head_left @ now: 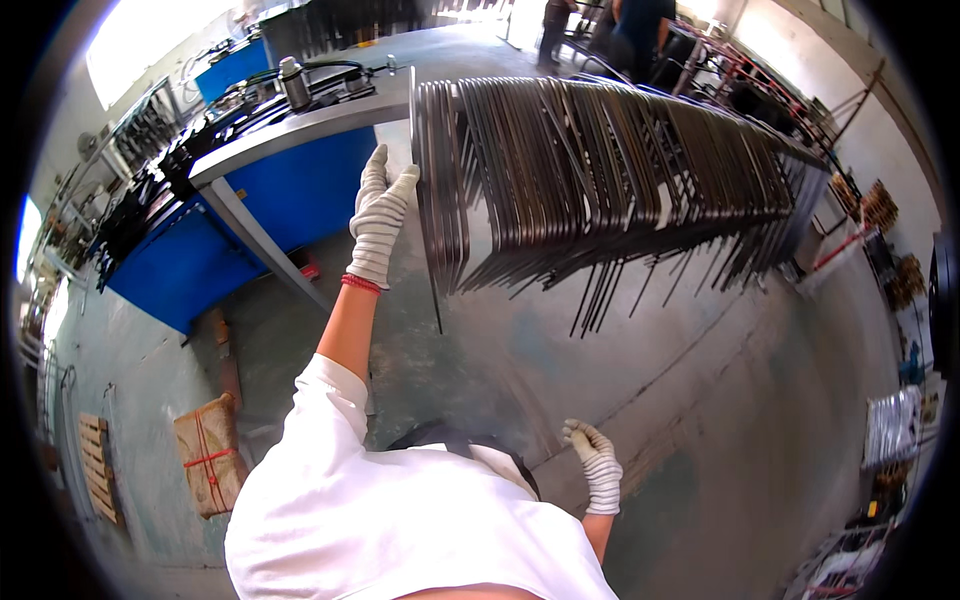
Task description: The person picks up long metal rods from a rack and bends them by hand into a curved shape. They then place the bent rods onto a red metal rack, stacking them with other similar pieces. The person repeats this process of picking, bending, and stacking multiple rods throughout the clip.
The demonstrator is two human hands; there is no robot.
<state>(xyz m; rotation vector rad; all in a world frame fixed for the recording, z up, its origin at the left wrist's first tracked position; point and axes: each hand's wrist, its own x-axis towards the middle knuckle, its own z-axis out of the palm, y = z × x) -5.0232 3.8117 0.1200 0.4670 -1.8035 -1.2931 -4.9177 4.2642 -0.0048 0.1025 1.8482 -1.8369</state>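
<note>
A long row of bent dark metal rods (620,160) hangs side by side in front of me, their lower ends slanting down. My left hand (378,225), in a white striped knit glove, is raised at the row's left end. Its fingers and thumb are apart, with the thumb tip right by the outermost rod; whether it touches cannot be told. My right hand (597,465), gloved the same way, hangs low over the floor, away from the rods. Its fingers are loosely bent, and nothing shows in them.
Left of the rods stands a metal-framed table (290,128) with blue panels, holding dark parts and a silver cylinder (294,84). A wrapped brown bundle (210,455) and a wooden pallet (98,468) lie on the floor at left. Another person (640,35) stands beyond the rods.
</note>
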